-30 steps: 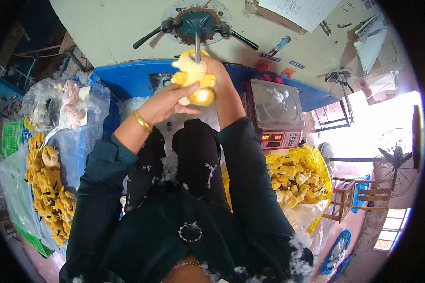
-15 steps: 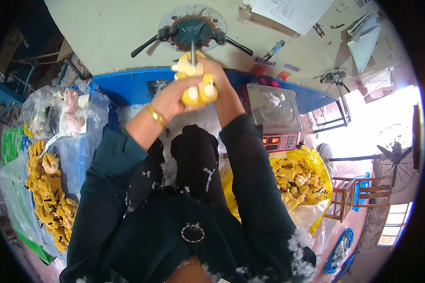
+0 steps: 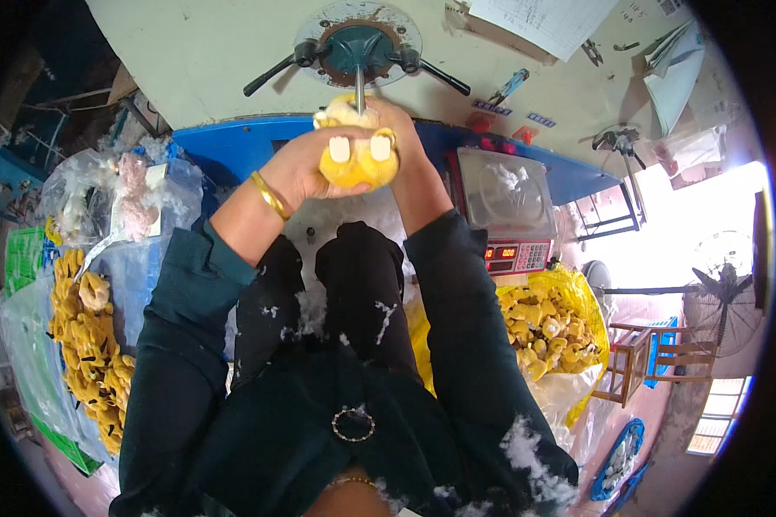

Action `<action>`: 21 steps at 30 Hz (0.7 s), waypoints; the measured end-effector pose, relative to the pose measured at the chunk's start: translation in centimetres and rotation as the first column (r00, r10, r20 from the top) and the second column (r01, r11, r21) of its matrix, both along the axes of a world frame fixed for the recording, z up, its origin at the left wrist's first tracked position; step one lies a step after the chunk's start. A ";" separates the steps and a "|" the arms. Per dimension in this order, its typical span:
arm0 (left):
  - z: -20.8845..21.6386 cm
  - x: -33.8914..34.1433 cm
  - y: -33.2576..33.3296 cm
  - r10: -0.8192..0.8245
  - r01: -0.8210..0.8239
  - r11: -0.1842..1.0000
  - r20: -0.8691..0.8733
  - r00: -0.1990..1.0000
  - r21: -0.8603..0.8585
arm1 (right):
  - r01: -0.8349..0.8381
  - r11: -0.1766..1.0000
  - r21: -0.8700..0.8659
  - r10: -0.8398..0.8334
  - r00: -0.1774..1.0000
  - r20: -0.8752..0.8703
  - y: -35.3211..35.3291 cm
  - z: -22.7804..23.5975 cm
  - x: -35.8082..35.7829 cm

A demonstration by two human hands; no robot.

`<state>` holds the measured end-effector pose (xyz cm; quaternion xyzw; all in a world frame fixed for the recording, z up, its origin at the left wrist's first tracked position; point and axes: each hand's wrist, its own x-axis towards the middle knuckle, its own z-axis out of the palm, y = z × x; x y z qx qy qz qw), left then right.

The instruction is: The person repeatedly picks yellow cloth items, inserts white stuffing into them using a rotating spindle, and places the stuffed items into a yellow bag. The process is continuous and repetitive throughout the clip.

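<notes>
Between my two hands is a yellow plush toy point(image 3: 359, 175) with two cream patches on its rounded lower end. A thin metal tube point(image 3: 360, 90) runs from a dark green machine fitting point(image 3: 354, 48) into the paler top of the toy. My left hand point(image 3: 299, 170), below a gold bangle point(image 3: 270, 196), is closed around the toy's left side. My right hand point(image 3: 398, 129) wraps its right side, close to the tube, with most of those fingers hidden behind the toy.
Yellow plush skins point(image 3: 86, 353) lie heaped on the left. On the right, a scale point(image 3: 504, 202) stands above a yellow sack point(image 3: 593, 314) filled with small plush pieces. Two black handles flank the fitting. Papers point(image 3: 543, 21) and pliers point(image 3: 591, 52) lie on the pale panel. White fluff is scattered about.
The toy's lower end has turned and now looks rounder, its cream patches facing up side by side. My left hand has shifted slightly left; both hands still hold the toy at the tube.
</notes>
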<state>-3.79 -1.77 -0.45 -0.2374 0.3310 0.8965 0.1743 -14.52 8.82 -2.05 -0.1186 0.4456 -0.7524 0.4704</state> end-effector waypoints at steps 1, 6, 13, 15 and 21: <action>0.2 0.4 0.5 -0.008 0.008 1.000 -0.011 1.000 -0.022 | -0.023 0.993 -0.119 0.027 0.999 0.030 0.5 -0.5 0.3; 0.0 3.2 2.3 -0.122 0.117 0.992 -0.123 0.985 -0.049 | -0.069 0.993 -0.097 0.047 0.976 -0.211 1.7 -4.7 0.6; 1.1 4.1 2.3 -0.086 0.084 0.996 -0.073 0.994 -0.030 | 0.081 0.990 -0.116 -0.085 0.996 -0.025 2.0 -2.7 3.6; 0.6 3.6 2.2 -0.085 0.085 0.996 -0.084 0.993 0.003 | 0.080 0.992 -0.098 -0.087 0.994 -0.071 2.2 -2.3 3.4; 0.9 4.7 2.2 -0.118 0.120 0.993 -0.084 0.990 0.016 | 0.073 0.996 -0.047 -0.081 0.976 -0.204 1.9 -2.6 3.9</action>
